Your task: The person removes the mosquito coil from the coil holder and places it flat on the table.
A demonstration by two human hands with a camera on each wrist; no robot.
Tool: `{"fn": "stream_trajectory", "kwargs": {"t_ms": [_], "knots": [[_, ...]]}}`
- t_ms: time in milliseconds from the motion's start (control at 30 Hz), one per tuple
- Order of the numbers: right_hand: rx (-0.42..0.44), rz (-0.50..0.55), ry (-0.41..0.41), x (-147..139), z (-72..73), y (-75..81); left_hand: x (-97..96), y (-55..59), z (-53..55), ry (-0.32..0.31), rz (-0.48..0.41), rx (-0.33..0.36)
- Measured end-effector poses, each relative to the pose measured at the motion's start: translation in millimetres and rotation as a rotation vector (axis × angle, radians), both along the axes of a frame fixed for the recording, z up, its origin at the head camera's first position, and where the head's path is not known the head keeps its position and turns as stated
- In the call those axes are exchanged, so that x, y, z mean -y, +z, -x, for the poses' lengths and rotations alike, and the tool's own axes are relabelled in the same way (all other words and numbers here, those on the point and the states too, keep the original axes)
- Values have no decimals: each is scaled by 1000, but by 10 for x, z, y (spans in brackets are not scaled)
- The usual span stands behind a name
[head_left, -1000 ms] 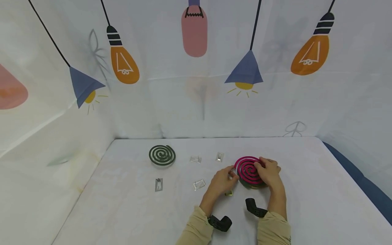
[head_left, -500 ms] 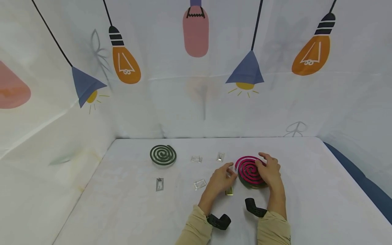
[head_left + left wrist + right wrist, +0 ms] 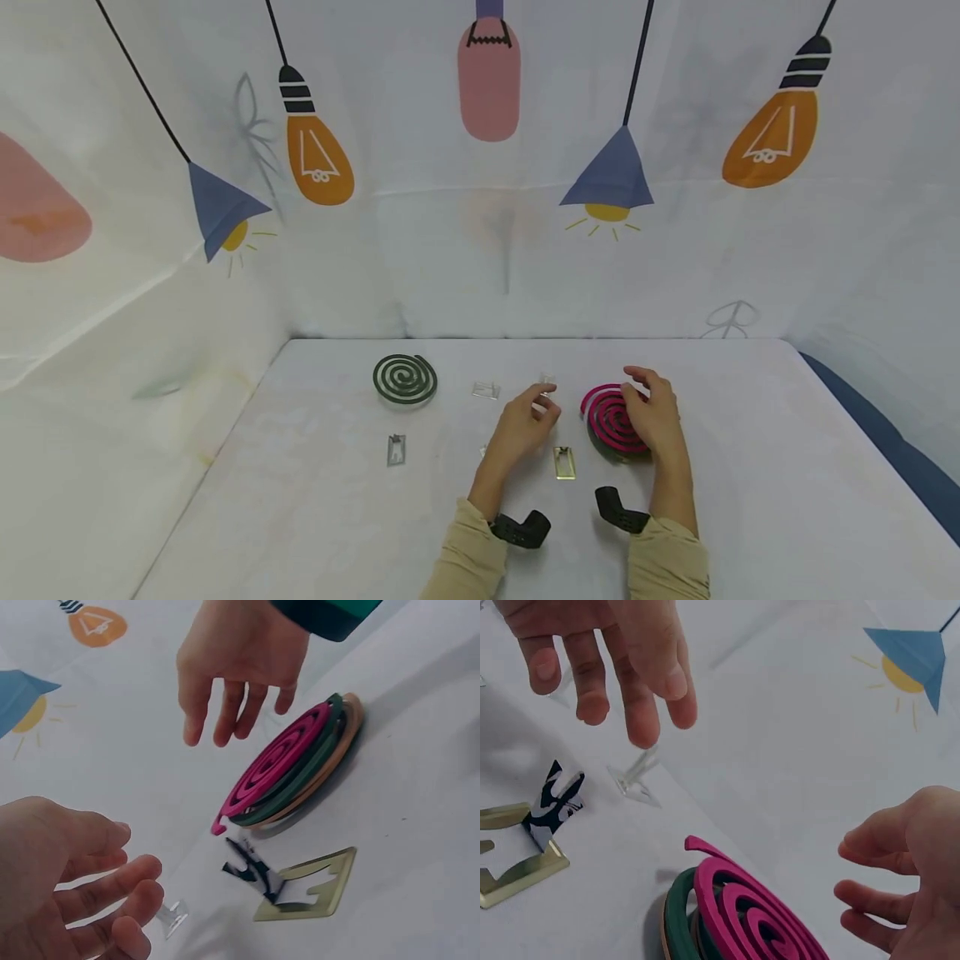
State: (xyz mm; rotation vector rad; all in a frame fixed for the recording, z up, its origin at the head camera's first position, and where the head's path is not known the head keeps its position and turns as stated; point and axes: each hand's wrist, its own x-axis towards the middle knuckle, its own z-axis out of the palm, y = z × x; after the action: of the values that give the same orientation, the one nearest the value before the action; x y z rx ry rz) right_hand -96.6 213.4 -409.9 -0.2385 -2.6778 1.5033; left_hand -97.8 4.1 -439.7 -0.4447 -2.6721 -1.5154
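A pink mosquito coil [image 3: 617, 417] lies on top of a stack, with a green coil [image 3: 319, 769] and a brown coil [image 3: 352, 724] beneath it. My right hand [image 3: 654, 412] hovers at the right side of the stack with relaxed, parted fingers and nothing in them. To the left of the stack, my left hand [image 3: 522, 423] is raised off the table, its fingers loosely bent and holding nothing. Between the hands, nearer to me, a gold metal coil stand [image 3: 564, 463] lies flat with its forked prong bent up.
Another green coil [image 3: 405, 379] lies at the back left of the white table [image 3: 300, 517]. A grey metal stand [image 3: 396, 450] sits in front of it. Pale silvery stands, such as one stand [image 3: 486, 390] near the back, lie around my left hand, which partly covers some.
My left hand has moved left, away from the coil stack, uncovering the gold stand. My right hand's fingers have come off the pink coil and spread. The head view has shifted slightly.
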Motion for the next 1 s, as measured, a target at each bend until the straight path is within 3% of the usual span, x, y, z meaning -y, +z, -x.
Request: {"fn": "stream_trajectory", "kwargs": {"t_ms": [267, 500, 700, 1000], "knots": [[-17, 106, 50, 121, 30, 36, 125, 36, 22, 41, -46, -18], [-7, 79, 65, 192, 44, 52, 236, 89, 43, 70, -49, -21], [-70, 118, 73, 206, 62, 7, 330, 141, 55, 107, -81, -21], [-93, 163, 117, 265, 74, -14, 473, 155, 85, 136, -117, -58]]}}
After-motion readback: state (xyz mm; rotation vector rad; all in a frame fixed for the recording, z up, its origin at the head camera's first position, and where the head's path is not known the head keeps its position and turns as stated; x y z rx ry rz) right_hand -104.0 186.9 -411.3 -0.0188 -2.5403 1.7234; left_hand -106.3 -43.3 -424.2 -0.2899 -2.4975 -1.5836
